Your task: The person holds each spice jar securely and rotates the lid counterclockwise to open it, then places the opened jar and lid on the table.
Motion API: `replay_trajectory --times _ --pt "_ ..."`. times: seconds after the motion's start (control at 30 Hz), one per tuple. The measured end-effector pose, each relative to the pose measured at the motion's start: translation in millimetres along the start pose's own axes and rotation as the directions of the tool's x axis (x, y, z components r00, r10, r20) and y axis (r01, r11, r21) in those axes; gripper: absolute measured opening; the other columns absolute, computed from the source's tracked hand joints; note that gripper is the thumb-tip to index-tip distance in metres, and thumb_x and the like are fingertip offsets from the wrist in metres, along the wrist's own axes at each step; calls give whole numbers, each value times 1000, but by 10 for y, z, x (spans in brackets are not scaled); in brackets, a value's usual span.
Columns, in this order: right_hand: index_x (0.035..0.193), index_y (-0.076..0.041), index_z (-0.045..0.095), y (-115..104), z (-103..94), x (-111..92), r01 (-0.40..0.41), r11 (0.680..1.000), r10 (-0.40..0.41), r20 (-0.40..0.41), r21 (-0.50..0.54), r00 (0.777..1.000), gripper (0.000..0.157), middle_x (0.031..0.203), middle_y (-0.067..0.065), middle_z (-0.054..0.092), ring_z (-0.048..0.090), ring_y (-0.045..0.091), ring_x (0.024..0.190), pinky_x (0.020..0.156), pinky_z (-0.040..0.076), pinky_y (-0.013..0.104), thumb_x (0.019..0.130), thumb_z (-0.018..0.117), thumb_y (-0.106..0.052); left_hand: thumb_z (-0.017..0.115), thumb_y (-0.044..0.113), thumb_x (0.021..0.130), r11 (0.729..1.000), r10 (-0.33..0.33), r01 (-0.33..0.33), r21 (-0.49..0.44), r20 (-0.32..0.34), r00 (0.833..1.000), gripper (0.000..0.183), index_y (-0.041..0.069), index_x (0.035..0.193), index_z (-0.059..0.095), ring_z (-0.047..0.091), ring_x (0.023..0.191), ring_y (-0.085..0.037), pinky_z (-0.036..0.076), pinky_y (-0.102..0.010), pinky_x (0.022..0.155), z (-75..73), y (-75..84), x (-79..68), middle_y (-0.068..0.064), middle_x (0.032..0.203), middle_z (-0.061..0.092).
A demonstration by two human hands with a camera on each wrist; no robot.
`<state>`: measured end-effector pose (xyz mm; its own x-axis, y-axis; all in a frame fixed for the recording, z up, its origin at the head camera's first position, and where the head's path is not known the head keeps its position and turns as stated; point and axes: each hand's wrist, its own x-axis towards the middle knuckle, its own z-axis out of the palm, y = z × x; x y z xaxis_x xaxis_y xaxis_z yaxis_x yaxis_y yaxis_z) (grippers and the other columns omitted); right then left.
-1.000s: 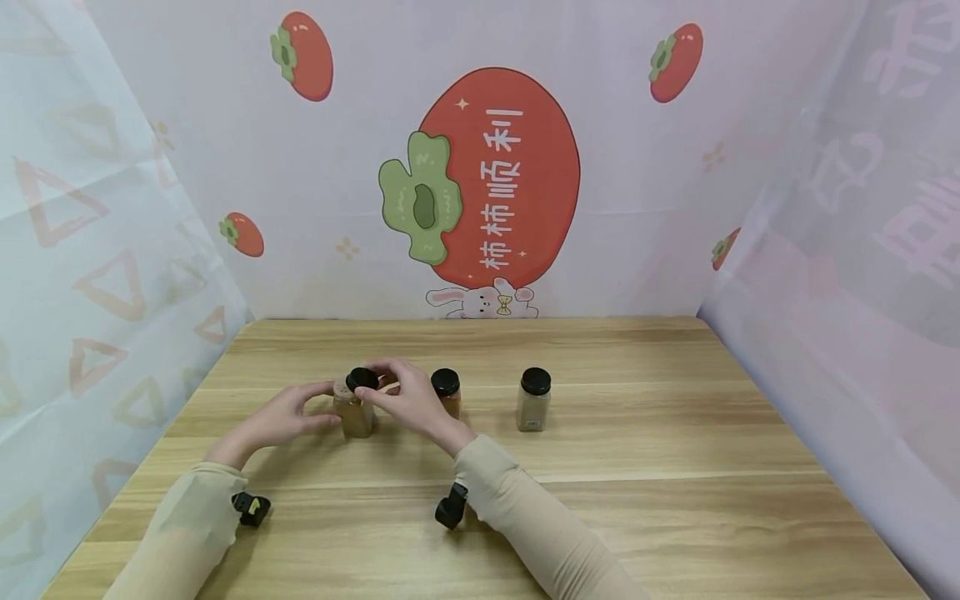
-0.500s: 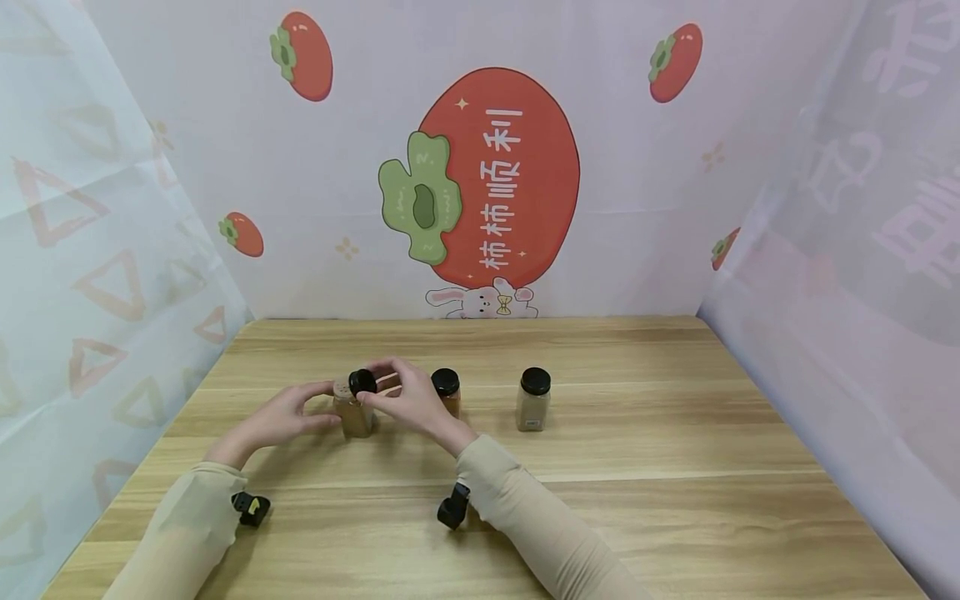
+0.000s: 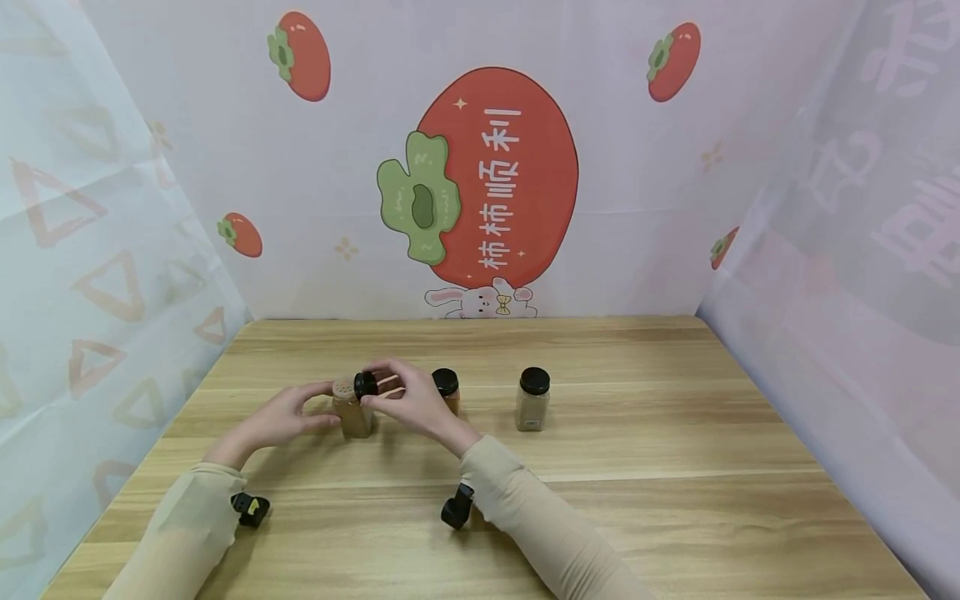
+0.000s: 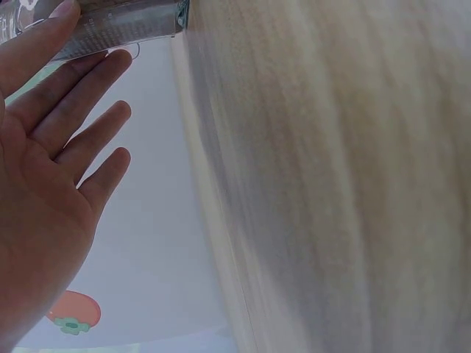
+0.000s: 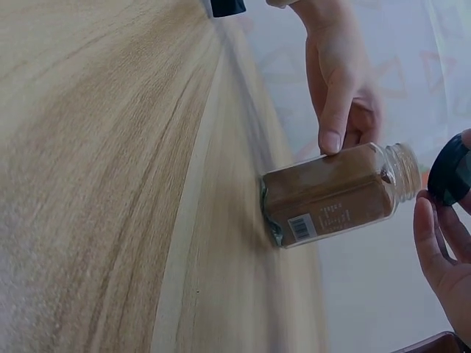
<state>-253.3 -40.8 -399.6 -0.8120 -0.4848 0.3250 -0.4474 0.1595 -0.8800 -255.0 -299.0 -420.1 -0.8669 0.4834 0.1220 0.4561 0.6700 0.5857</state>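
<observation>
A clear spice jar (image 3: 357, 420) of brown powder stands upright on the left part of the table. Thumb and fingers of my left hand (image 3: 285, 418) grip its side; the left wrist view shows this hand (image 4: 44, 169) with the outer fingers stretched out beside the jar (image 4: 125, 26). A pale shaker top (image 3: 344, 388) with holes is exposed. My right hand (image 3: 414, 406) pinches a black lid (image 3: 365, 384), tipped on edge at the jar's upper right. In the right wrist view a small gap separates the lid (image 5: 447, 173) from the threaded neck (image 5: 403, 173).
Just right of my right hand stands a black-lidded jar (image 3: 453, 403) of orange-brown contents, partly hidden by the hand. Farther right is another black-lidded jar (image 3: 532, 408) with pale beige contents. Both are on the wooden table (image 3: 637, 467), which printed cloth walls (image 3: 600, 275) surround.
The black lid has tilted from nearly flat to on edge and shifted slightly right, away from the jar's top, with my right hand. My left hand and the jar stay in place.
</observation>
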Motion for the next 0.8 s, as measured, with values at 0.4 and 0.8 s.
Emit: replay_trajectory --times 0.4,0.8 --pt "119 -8 58 -30 -8 -29 -10 1000 10 15 9 1000 39 112 9 65 66 23 100 82 56 25 83 72 -12 70 33 85 1000 -14 14 6 -5 1000 64 0 135 48 44 126 -48 32 -66 103 4 2 -3 -23 135 51" --pt "115 9 52 -368 -91 -157 -2 998 -2 71 67 997 38 110 26 63 62 41 103 81 57 27 81 68 4 70 36 85 999 -27 27 17 0 1000 67 1 136 47 43 126 -47 32 -66 102 10 -47 8 -22 136 51"
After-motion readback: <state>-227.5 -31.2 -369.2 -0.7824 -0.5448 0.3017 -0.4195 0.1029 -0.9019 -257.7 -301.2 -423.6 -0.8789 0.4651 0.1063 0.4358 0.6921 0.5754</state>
